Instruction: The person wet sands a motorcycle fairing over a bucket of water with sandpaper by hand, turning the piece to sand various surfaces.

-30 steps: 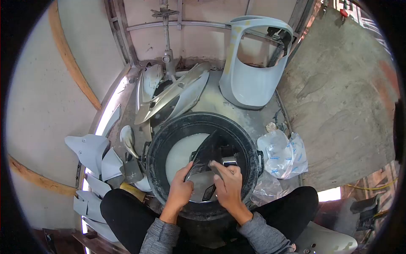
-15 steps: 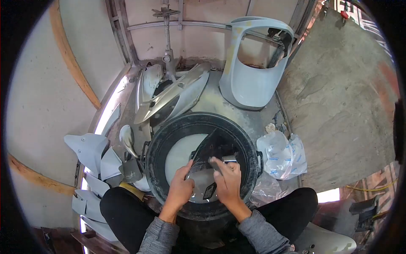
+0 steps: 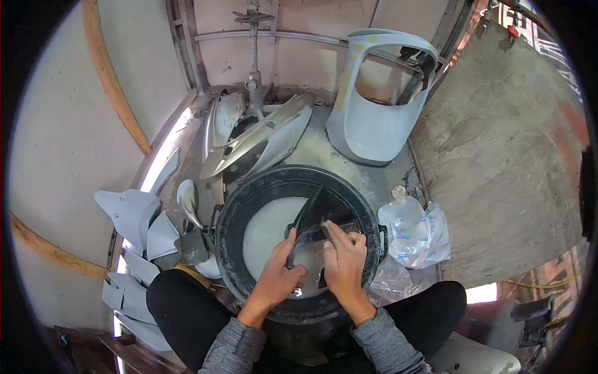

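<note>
A round black tub [image 3: 233, 262] holds cloudy whitish water [image 3: 265, 227]. Over the water is a dark, glossy panel [image 3: 317, 209], tilted, its pointed end toward the tub's far rim. My left hand [image 3: 277, 274] is closed on the panel's near left edge. My right hand [image 3: 346, 258] is closed round a small greyish piece [image 3: 328, 234], with its fingertips against the panel. What the small piece is cannot be made out. The panel's lower right part is hidden behind my right hand.
A large pale-blue shell [image 3: 367, 134] stands behind the tub at the right. Silver and grey panels [image 3: 249, 143] lie behind it at the left, with white pieces [image 3: 128, 212] further left. Plastic bags [image 3: 414, 230] lie right of the tub.
The dark panel has tipped and turned in my left hand. My right hand has moved a little up and to the right. The whole view has shifted slightly.
</note>
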Motion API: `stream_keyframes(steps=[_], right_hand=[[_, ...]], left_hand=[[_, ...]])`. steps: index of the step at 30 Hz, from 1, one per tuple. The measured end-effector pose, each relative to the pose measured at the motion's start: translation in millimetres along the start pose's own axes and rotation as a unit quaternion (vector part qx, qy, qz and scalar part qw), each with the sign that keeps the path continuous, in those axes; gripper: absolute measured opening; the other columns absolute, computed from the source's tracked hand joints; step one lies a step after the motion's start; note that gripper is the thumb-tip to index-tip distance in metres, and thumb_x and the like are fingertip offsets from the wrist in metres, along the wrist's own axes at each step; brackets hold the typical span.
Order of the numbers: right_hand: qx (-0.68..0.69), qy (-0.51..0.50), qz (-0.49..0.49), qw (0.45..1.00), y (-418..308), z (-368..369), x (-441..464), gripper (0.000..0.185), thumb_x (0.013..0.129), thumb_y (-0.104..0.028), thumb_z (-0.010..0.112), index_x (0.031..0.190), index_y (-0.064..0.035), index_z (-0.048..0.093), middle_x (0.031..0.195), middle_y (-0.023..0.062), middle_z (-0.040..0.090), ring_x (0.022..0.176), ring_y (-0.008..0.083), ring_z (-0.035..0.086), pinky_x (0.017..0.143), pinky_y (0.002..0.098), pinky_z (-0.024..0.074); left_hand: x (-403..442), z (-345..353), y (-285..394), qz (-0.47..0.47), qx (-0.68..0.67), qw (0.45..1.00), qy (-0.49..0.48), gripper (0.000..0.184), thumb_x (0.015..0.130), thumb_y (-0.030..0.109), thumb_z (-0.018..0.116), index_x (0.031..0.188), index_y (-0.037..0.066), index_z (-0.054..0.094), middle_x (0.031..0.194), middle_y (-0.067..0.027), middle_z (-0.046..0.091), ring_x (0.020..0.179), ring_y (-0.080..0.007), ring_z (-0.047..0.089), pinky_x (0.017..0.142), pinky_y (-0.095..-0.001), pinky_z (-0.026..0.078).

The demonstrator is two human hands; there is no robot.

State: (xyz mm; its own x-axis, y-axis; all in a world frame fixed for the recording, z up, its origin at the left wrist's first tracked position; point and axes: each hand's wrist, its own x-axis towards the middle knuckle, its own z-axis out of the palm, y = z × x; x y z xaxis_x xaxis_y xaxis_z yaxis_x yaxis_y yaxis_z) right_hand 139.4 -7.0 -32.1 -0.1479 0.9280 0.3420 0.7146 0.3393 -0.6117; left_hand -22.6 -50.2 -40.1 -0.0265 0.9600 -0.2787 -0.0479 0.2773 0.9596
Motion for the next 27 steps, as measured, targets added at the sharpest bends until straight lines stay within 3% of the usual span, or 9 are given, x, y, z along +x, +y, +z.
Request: stream_keyframes(steps=[5,7,8,9,11,15,17,21,27], right_hand=[[-0.065,-0.014,-0.103,0.992,-5.5,-15.6,-14.7,0.041,0.090,-0.018,0.057,0.128,-0.0099,0.067,0.136,0.0054,0.064,0.103,0.0342,0.054,0.091,0.0441,0.0402],[-0.076,0.005,-0.093,0.993,0.8,-14.7,-7.4,0.040,0.089,-0.018,0.059,0.128,-0.0102,0.067,0.135,0.0069,0.064,0.105,0.0349,0.054,0.091,0.0445,0.0406],[-0.070,-0.001,-0.079,0.994,-3.3,-16.9,-2.9,0.040,0.088,-0.017,0.060,0.127,-0.0103,0.067,0.135,0.0071,0.064,0.105,0.0353,0.054,0.091,0.0450,0.0412],[-0.065,-0.006,-0.063,0.996,-8.2,-19.6,-1.4,0.040,0.088,-0.017,0.060,0.127,-0.0104,0.066,0.135,0.0074,0.064,0.106,0.0358,0.054,0.091,0.0455,0.0418],[-0.071,-0.039,-0.037,0.996,-18.6,-18.5,-8.8,0.038,0.089,-0.013,0.058,0.126,-0.0087,0.068,0.134,0.0087,0.066,0.106,0.0323,0.054,0.092,0.0427,0.0400],[-0.118,-0.013,-0.016,0.993,-2.7,-30.3,-4.4,0.038,0.091,-0.016,0.057,0.126,-0.0049,0.067,0.133,0.0096,0.066,0.104,0.0348,0.058,0.093,0.0439,0.0404],[-0.098,-0.028,-0.044,0.994,-11.6,-26.8,-9.3,0.039,0.092,-0.017,0.056,0.127,-0.0037,0.067,0.135,0.0101,0.065,0.104,0.0350,0.053,0.093,0.0454,0.0400],[-0.086,-0.019,-0.049,0.995,-18.6,-25.0,-17.2,0.039,0.092,-0.018,0.056,0.127,-0.0029,0.067,0.135,0.0087,0.064,0.103,0.0345,0.049,0.093,0.0464,0.0396],[-0.079,-0.016,-0.081,0.993,-22.0,-23.6,-13.9,0.039,0.088,-0.017,0.062,0.125,-0.0072,0.068,0.133,0.0033,0.061,0.105,0.0327,0.050,0.089,0.0460,0.0413]], left_hand=[[-1.3,9.0,-0.9,0.023,0.011,1.000,0.010,0.083,0.084,0.005,0.059,0.160,0.005,0.025,0.149,-0.0194,0.035,0.099,-0.0199,0.063,0.069,-0.0272,0.056],[-5.2,17.1,1.4,0.021,0.035,0.999,-0.023,0.082,0.084,0.006,0.059,0.159,0.004,0.025,0.151,-0.0220,0.031,0.113,-0.0234,0.058,0.078,-0.0283,0.055],[6.0,16.1,-35.4,0.138,0.158,0.978,-0.014,0.084,0.085,0.006,0.059,0.160,0.003,0.021,0.151,-0.0248,0.029,0.127,-0.0260,0.047,0.085,-0.0292,0.053],[4.9,19.0,-37.1,0.137,0.158,0.978,-0.015,0.084,0.085,0.006,0.059,0.160,0.003,0.021,0.151,-0.0248,0.029,0.127,-0.0260,0.047,0.085,-0.0292,0.053],[4.5,28.2,-38.1,0.114,0.128,0.985,0.009,0.086,0.085,0.001,0.058,0.162,0.006,0.018,0.153,-0.0152,0.029,0.135,-0.0248,0.035,0.105,-0.0321,0.042],[-8.8,30.0,-12.9,0.022,0.025,0.999,-0.014,0.088,0.085,0.000,0.057,0.162,0.007,0.015,0.153,-0.0145,0.027,0.135,-0.0246,0.035,0.105,-0.0307,0.042],[-4.9,33.5,-20.0,0.037,0.039,0.998,-0.017,0.091,0.084,0.002,0.060,0.162,0.005,0.013,0.152,-0.0211,0.019,0.111,-0.0225,0.051,0.080,-0.0270,0.051],[-2.9,30.6,-15.0,0.020,0.041,0.999,-0.018,0.092,0.084,0.002,0.060,0.162,0.005,0.012,0.152,-0.0218,0.018,0.106,-0.0227,0.053,0.079,-0.0275,0.051],[2.0,34.5,-19.5,0.044,0.012,0.999,0.002,0.091,0.086,0.005,0.061,0.162,0.004,0.011,0.152,-0.0270,0.016,0.136,-0.0292,0.030,0.083,-0.0276,0.052]])
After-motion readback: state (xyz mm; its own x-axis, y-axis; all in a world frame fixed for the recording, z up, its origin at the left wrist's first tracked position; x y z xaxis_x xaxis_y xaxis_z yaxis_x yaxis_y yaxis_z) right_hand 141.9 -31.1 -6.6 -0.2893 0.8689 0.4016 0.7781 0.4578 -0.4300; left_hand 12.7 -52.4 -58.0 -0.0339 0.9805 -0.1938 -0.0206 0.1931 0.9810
